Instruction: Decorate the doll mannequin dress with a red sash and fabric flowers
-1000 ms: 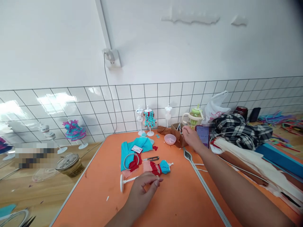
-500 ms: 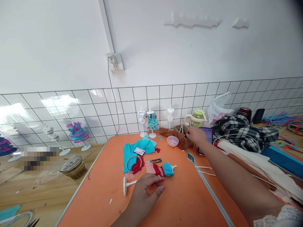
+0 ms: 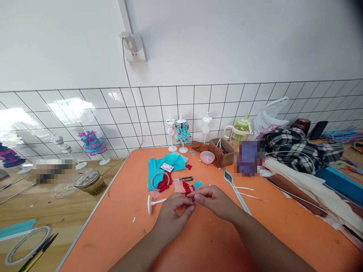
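Note:
My left hand (image 3: 171, 216) and my right hand (image 3: 217, 204) meet at the fingertips above the orange tabletop (image 3: 204, 241). Both are closed in a pinch, and anything between the fingers is too small to make out. Just behind them lies a small white dress-form stand (image 3: 149, 205) on its side, dressed in pink, red and blue cloth (image 3: 198, 184), partly covered by my hands. Thread snips (image 3: 185, 178) rest beyond it. To their left, a silvery ring (image 3: 152, 182) lies over red cloth (image 3: 163, 185) and turquoise cloth (image 3: 154, 167), near a white card (image 3: 167, 167).
Small dress forms (image 3: 183, 132) stand by the tiled wall. A pink bowl (image 3: 207, 157), a cardboard box (image 3: 229, 156), a green-lidded cup (image 3: 241, 130) and a plastic bag (image 3: 268, 121) line the back right. Checked cloth (image 3: 300, 151) lies farther right; a lidded tub (image 3: 90, 182) stands left.
My right hand has come back from the cardboard box to my left hand's fingertips. My left hand stays near the lying dress form. The view has tilted slightly downward.

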`<state>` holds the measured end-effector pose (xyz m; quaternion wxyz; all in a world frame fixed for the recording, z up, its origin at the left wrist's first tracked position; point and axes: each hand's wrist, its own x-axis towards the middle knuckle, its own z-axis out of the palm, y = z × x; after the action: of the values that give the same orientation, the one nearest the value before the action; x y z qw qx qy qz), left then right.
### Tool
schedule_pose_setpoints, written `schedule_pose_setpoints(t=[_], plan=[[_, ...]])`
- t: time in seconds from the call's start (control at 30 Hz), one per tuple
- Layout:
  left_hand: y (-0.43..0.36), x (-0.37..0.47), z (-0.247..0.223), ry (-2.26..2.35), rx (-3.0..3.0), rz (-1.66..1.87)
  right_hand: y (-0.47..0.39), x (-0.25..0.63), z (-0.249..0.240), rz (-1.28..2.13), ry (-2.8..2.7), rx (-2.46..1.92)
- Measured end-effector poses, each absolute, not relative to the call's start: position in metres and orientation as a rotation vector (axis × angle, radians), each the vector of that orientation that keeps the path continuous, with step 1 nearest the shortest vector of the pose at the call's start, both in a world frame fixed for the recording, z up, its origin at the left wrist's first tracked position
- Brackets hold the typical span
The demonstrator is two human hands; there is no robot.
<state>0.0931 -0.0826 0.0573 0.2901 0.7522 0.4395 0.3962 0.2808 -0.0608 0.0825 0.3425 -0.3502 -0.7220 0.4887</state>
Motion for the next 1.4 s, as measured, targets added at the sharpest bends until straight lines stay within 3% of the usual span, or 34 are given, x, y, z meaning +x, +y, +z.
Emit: schedule_pose_setpoints(t=[0.3, 0.57, 0.7, 0.9, 1.4], plan=[[-0.082, 0.095, 0.055, 1.205, 2.111, 1.007, -0.061, 0.283, 0.082, 1.155, -1.785, -1.133], [-0.055, 0.089, 0.077, 1.45, 2.39, 0.988, -0.011, 0.312, 0.055, 0.768, -1.945, -1.181], [-0.023, 0.102, 0.087, 1.548, 2.574, 0.687, 0.007, 0.307, 0.022, 0.586, -1.986, -1.129], [0.002, 0.111, 0.051, 1.685, 2.401, 0.173, 0.004, 0.3, 0.002, 0.651, -1.772, -1.175], [-0.024, 0.112, 0.018, 1.598, 2.366, 0.655, -0.001, 0.287, -0.01, 0.719, -1.659, -1.32]])
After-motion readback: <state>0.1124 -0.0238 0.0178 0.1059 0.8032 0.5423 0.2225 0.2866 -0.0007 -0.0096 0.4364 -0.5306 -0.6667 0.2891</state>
